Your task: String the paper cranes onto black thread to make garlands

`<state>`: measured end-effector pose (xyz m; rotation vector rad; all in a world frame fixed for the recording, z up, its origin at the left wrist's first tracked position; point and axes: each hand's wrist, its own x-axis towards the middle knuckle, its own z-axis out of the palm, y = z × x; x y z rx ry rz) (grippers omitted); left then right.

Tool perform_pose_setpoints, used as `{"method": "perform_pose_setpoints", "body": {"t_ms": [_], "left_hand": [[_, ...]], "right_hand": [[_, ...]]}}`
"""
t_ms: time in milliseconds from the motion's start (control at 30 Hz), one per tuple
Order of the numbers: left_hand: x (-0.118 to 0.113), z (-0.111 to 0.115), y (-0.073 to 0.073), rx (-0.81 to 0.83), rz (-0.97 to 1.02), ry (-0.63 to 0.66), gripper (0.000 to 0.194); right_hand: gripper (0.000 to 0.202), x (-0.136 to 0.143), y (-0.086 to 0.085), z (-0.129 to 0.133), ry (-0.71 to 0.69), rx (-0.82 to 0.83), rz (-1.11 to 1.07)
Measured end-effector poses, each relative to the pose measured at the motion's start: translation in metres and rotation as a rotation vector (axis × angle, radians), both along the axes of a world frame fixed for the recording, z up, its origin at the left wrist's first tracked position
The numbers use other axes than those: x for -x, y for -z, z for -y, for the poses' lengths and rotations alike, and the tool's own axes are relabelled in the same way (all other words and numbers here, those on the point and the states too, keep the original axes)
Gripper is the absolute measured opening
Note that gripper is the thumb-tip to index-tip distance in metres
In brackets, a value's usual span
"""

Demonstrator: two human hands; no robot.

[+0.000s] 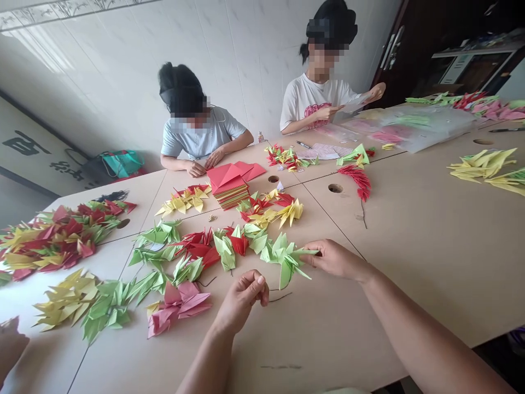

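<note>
In the head view my right hand (pixel 330 257) pinches the pointed tip of a green folded-paper piece. That piece belongs to a bunch of light green folded papers (pixel 283 253) lying on the table. My left hand (pixel 246 298) is closed in a pinch, thumb against fingers, in front of the bunch. A thin dark string (pixel 281 297) runs from its fingertips toward the green papers. Beside it, to the left, are a pink folded-paper bunch (pixel 180 306) and a green bunch (pixel 109 309). Red folded papers (pixel 200 246) lie behind.
A stack of red paper squares (pixel 232 189) stands mid-table. At the left is a large pile of mixed folded papers (pixel 61 235). A red strung piece (pixel 359 178) lies by a table hole (pixel 335 188). Two people sit opposite; another person's hand (pixel 10 345) shows at left.
</note>
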<state>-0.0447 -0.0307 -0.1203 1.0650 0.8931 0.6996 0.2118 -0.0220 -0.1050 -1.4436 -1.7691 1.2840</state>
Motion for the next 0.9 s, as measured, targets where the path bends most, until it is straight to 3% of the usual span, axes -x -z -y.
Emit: {"method": "perform_pose_setpoints", "body": {"t_ms": [200,333,400,500,567,633,767,900], "left_hand": [[-0.004,0.000,0.004,-0.032,-0.040,-0.097,0.032],[-0.006,-0.001,0.008,-0.032,-0.059,-0.188,0.030],[-0.005,-0.002,0.010,-0.031,-0.054,-0.236,0.030],[-0.004,-0.004,0.015,-0.027,-0.021,-0.306,0.032],[-0.003,-0.007,0.020,-0.010,0.014,-0.347,0.035],[-0.002,-0.009,0.025,0.020,0.048,-0.375,0.038],[0.001,-0.013,0.032,0.071,0.108,-0.368,0.044],[0.003,-0.014,0.032,0.079,0.152,-0.320,0.047]], "right_hand": [[0.040,0.008,-0.009,0.026,-0.048,-0.044,0.093],[0.025,0.004,-0.018,0.047,-0.244,0.035,0.071],[0.031,-0.003,-0.020,0.052,-0.311,0.111,0.048],[0.040,-0.012,-0.015,0.048,-0.138,0.091,-0.031],[0.045,-0.011,-0.005,0.039,0.021,0.023,-0.095],[0.053,-0.006,0.007,0.028,0.079,0.001,-0.118],[0.067,0.015,0.020,0.014,0.019,-0.004,-0.138],[0.067,0.034,0.013,0.022,-0.160,-0.014,-0.133]]}}
